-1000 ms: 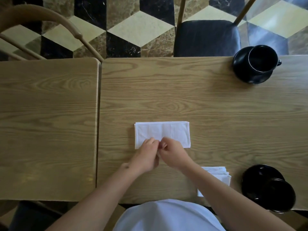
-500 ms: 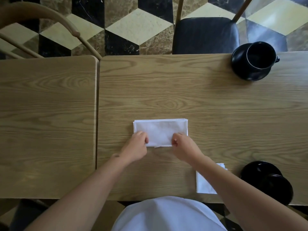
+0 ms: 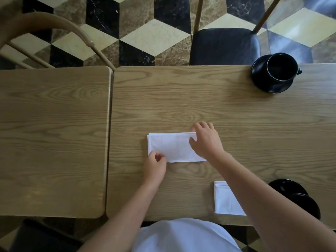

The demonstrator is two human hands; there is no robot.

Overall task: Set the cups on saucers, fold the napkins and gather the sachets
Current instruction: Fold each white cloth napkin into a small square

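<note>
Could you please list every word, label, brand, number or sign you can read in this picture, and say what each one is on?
None: no readable text anywhere in the head view.
The white napkin under the hands is plain.
The folded napkin near the table edge is plain.
The black cup on its black saucer bears no mark.
The wooden table shows only grain.
</note>
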